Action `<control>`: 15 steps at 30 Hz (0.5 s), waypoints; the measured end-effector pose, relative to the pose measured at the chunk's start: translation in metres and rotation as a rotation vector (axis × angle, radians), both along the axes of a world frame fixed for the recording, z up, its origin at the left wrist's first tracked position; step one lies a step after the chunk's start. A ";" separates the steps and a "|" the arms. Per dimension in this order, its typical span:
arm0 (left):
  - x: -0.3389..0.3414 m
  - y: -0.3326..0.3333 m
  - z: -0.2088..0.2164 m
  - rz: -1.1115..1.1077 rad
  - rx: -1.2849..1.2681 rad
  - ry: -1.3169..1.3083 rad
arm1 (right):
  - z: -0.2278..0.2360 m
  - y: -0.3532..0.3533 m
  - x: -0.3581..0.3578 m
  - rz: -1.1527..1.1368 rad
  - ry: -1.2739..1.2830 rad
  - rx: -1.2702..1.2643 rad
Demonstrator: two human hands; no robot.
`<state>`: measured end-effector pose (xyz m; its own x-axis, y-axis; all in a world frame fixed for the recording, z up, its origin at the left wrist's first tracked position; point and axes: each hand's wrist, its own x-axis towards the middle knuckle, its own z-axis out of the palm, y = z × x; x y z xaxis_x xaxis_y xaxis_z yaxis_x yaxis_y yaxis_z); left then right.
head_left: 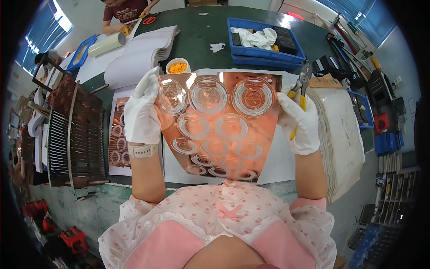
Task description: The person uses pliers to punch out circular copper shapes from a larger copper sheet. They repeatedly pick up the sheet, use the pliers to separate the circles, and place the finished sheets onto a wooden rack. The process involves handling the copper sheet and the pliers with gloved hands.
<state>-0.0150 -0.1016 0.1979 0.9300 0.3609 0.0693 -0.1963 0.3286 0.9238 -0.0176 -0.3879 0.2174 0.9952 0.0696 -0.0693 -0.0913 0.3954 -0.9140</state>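
Note:
A shiny copper-coloured sheet [210, 96] with rows of round embossed rings is held up, tilted, between my two white-gloved hands. Its left edge is gripped by my left hand [142, 110], closed with the thumb near the upper corner. My right hand [302, 125] is closed at the right edge and also holds cutting pliers [306, 76] with yellow handles, jaws pointing up. White paper [286, 166] lies beneath the sheet. Another copper-coloured sheet [117, 134] with rings lies on the table, partly behind a slotted rack.
The slotted rack [83, 130] stands at left. Behind are a paper stack [143, 54], a white tub [178, 61] of orange pieces and a blue tray [264, 57]. Layered pale sheets [340, 130] lie at right. Across the green table [197, 31] a person [125, 15] works.

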 end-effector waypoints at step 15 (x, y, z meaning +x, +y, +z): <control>0.070 0.014 -0.137 0.063 0.327 0.090 | -0.114 -0.002 0.067 -0.145 0.256 -0.212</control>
